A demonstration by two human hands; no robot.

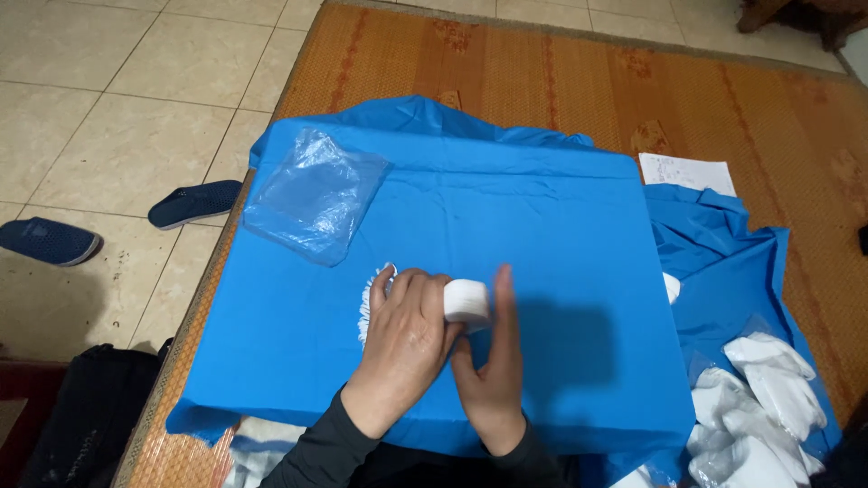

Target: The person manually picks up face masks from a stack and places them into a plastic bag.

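- The rolled white cloth (467,302) lies near the middle of the blue-covered counter (542,217), slightly toward the person's edge, held between both hands.
- Left hand (407,348): laid palm down over the left part of the white cloth, fingers curled against the left end of the roll. Its grip is closed on the cloth; a fringed white edge (366,303) shows from under the fingers on the far left side.
- Right hand (493,361): set on edge, fingers straight and pointing away from the person, pressed flat against the right end of the roll. This grip is not wrapped around it; the hand is open and acts as a stop.
- Governing relation: the roll's long axis runs left to right across the counter, with one hand at each end. Both hands are in contact; the left covers more of the cloth, and the right touches only the end face.
- The roll sits just beyond the thumbs of both hands, farther from the person than the wrists.
- Surroundings: a clear plastic bag (312,194) lies well apart at the counter's far left corner. A heap of white cloths (768,398) rests on blue sheeting beyond the counter's right edge. A sheet of paper (684,172) lies on the woven mat (542,63) at the far right.
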